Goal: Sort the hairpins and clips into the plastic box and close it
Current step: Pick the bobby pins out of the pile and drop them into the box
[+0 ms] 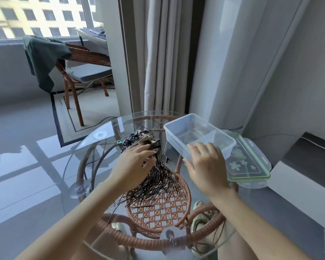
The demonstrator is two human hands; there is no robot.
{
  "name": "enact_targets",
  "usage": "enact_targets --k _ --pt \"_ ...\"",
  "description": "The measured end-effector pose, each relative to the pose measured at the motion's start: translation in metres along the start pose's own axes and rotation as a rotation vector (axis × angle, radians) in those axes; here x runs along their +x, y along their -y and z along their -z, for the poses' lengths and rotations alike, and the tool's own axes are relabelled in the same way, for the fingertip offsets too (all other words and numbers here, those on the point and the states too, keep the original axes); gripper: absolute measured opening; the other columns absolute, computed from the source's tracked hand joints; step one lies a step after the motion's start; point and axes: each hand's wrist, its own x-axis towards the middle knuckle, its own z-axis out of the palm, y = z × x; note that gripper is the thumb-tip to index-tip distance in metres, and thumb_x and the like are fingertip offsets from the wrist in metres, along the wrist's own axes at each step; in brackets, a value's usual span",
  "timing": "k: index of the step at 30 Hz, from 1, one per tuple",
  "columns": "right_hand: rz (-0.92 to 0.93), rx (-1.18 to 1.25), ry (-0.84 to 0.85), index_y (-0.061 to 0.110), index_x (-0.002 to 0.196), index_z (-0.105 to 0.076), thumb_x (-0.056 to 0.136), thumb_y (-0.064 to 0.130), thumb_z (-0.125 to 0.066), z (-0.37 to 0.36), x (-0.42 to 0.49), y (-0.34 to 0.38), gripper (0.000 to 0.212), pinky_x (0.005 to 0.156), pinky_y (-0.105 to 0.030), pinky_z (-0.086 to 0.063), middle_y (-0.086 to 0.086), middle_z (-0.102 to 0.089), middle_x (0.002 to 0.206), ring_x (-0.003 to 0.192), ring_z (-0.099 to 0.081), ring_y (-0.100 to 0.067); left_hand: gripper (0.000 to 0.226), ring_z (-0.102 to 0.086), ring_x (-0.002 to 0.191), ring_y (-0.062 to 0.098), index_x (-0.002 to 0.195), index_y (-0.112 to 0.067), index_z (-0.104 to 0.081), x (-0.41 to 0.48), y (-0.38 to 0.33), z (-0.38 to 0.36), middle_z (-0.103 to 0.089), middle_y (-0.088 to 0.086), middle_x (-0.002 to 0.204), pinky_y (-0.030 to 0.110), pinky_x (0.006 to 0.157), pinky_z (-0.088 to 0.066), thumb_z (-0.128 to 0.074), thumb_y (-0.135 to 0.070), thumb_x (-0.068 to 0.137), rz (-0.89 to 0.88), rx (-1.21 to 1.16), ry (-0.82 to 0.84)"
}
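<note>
A big heap of dark hairpins (158,186) lies on the round glass table (86,147). Behind it is a small pile of clips (139,138). My left hand (134,164) rests flat on the far end of the hairpin heap, fingers spread over the pins. A clear plastic box (199,135) with a divider stands open at the right. My right hand (206,167) lies against the box's near corner, fingers on its rim. The box's lid (249,164), clear with a green seal and flower print, lies flat beside the box on the right.
The glass top sits on a rattan frame (158,209). A white and dark box (306,171) stands to the right of the table. Curtains (163,53) hang behind it. A rattan chair (83,72) with a green cloth stands at the back left.
</note>
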Motion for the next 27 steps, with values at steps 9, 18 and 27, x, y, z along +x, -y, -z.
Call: enact_targets --k 9,18,27 --pt "-0.123 0.211 0.729 0.022 0.145 -0.011 0.055 0.078 -0.059 -0.010 -0.033 0.030 0.116 0.102 -0.039 -0.038 -0.007 -0.034 0.140 0.125 -0.039 -0.024 0.114 -0.038 0.114 0.017 0.142 -0.044 0.002 -0.084 0.007 0.015 -0.038 0.003 0.129 0.031 0.093 -0.042 -0.033 -0.092 0.045 0.315 0.223 0.449" --pt "-0.090 0.361 0.542 0.019 0.128 -0.045 0.087 0.032 -0.060 -0.027 -0.027 0.062 0.045 0.086 -0.034 -0.048 -0.008 -0.053 0.114 0.101 -0.056 -0.025 0.068 -0.048 0.109 0.016 0.137 -0.030 -0.037 -0.075 -0.007 -0.001 -0.049 0.002 0.119 0.026 0.097 -0.042 -0.068 -0.038 0.076 0.311 -0.005 0.240" --pt "-0.118 0.520 0.383 0.012 0.100 -0.070 0.084 0.009 -0.059 -0.011 -0.020 0.044 0.019 0.067 0.000 -0.036 -0.004 -0.070 0.095 0.073 -0.048 -0.001 0.017 -0.060 0.088 0.015 0.100 -0.017 -0.069 -0.064 -0.009 0.003 -0.067 0.000 0.100 0.028 0.085 -0.052 -0.059 -0.017 0.086 0.267 -0.035 0.172"
